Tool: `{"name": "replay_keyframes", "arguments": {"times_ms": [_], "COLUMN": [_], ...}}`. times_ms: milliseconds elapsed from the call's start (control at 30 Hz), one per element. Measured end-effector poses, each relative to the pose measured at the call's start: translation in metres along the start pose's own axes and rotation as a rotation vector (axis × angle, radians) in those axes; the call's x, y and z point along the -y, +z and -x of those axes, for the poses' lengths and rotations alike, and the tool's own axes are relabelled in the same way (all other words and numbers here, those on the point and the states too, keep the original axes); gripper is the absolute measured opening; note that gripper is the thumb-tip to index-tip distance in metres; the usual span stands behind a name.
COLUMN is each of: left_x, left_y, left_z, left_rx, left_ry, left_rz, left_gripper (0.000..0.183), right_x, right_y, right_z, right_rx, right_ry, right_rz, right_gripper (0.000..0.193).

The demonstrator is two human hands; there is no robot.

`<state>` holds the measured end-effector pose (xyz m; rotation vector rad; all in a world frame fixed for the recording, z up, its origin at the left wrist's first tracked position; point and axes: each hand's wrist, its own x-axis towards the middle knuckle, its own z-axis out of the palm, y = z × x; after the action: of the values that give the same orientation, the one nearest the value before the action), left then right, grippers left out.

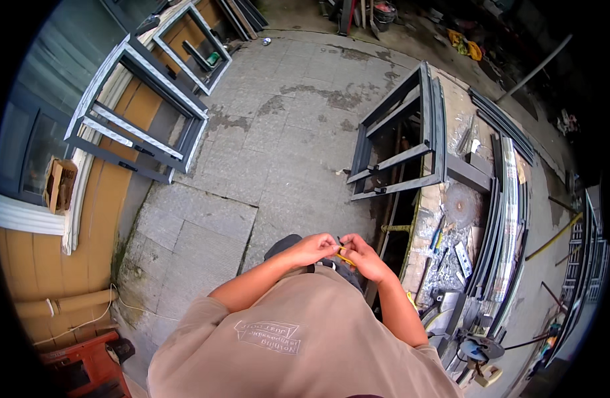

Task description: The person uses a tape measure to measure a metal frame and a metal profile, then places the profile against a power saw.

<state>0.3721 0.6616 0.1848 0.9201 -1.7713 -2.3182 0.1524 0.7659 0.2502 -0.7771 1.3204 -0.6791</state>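
Note:
In front of my waist, both hands come close together around a thin yellow item (346, 257) with a dark piece beside it. Its kind is too small to make out. My left hand (316, 249) is closed, with thumb and fingers pinching at the item's left end. From the other side my right hand (363, 257) grips it with bent fingers. Part of the item is hidden by the fingers. Just under the hands shows a dark belt (328, 265) at my waist.
Dark window frames (179, 132) lean on the yellow wall at left. Another frame (384, 169) stands against the workbench (429, 199) at right. On the bench lie metal profiles (507, 219), a round saw blade (461, 202) and tools. A red machine (86, 368) sits lower left.

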Motion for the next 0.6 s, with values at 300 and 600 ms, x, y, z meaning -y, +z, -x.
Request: {"name": "replay_keyframes", "arguments": {"times_ms": [300,600], "left_x": [-0.022,-0.072], "left_y": [-0.016,-0.146], "left_z": [-0.005,-0.092], "left_rx": [0.042,-0.129], "left_ry": [-0.081,-0.058], "left_rz": [-0.103,0.162], "left_gripper": [0.028,0.018], "right_x": [0.017,-0.035], "right_y": [-0.013,-0.063], "right_z": [-0.023,-0.058], "right_rx": [0.065,-0.216], "right_ry": [-0.015,0.218], "right_rz": [0.100,-0.132], "right_gripper": [0.050,0.046]}}
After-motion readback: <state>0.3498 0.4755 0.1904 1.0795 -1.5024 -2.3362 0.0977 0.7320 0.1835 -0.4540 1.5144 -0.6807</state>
